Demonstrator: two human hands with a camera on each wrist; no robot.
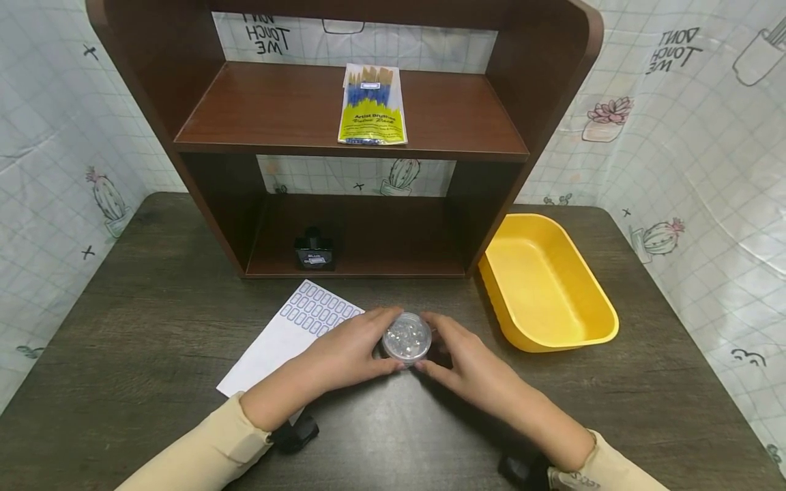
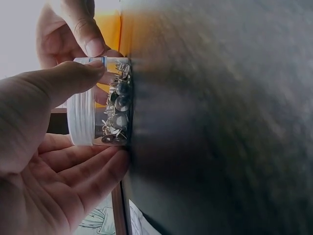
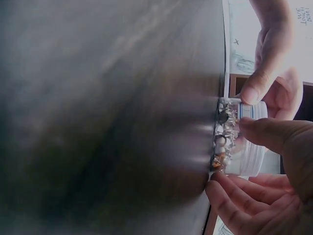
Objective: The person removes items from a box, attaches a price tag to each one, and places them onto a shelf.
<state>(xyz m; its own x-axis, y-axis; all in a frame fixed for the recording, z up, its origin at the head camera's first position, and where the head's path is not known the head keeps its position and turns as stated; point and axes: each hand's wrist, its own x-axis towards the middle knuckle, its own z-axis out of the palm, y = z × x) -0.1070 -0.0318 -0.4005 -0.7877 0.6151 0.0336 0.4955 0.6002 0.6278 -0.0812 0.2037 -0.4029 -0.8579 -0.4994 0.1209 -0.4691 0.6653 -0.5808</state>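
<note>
A round, clear jar (image 1: 407, 337) with a screw lid stands on the table, full of small metal pins with round heads (image 2: 120, 105). From its left side my left hand (image 1: 346, 348) holds it, thumb near the front and fingers behind. My right hand (image 1: 469, 361) grips the opposite side in the same way. Both thumbs nearly meet at a small blue-edged label (image 3: 246, 111) on the jar's wall. Under the left forearm lies a white sheet (image 1: 270, 351) printed with rows of blue-outlined labels.
Behind the hands rises a brown two-level shelf (image 1: 282, 102). A pack of artist brushes (image 1: 372, 106) leans on its upper board; a dark bottle (image 1: 314, 251) stands on the lower one. To the right sits a yellow bin (image 1: 546, 286). Patterned sheeting (image 1: 688, 170) hangs around the table.
</note>
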